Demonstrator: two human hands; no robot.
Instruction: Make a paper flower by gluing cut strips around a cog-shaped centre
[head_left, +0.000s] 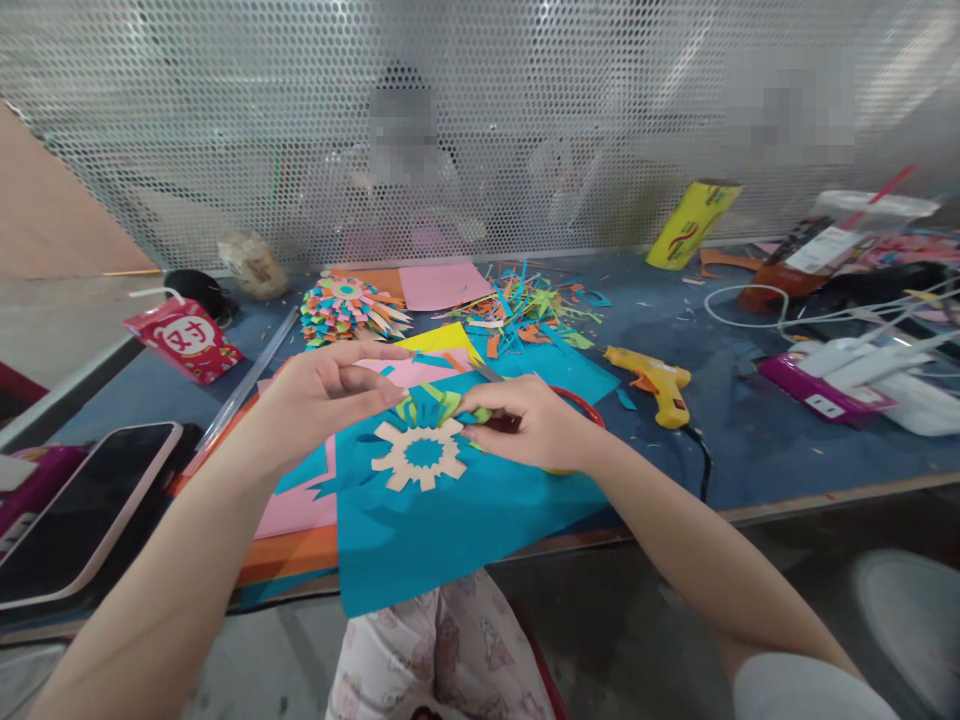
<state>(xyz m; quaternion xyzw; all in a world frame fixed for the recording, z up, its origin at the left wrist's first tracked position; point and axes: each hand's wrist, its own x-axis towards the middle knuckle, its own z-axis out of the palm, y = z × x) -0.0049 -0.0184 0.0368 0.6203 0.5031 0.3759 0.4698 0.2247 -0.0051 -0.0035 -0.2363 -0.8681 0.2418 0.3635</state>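
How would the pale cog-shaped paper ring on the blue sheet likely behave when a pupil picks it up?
The pale ring looks thin, so it is probably very light and somewhat floppy. Its narrow band and separate tabs suggest it could crease or tear easily. Lying flat on the blue sheet, it would likely slide rather than roll.

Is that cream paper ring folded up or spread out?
Spread out: the cream paper ring forms an open, toothed circle, with the blue sheet visible through its centre.

The right hand (517,420) covers part of the red-handled scissors (585,403).
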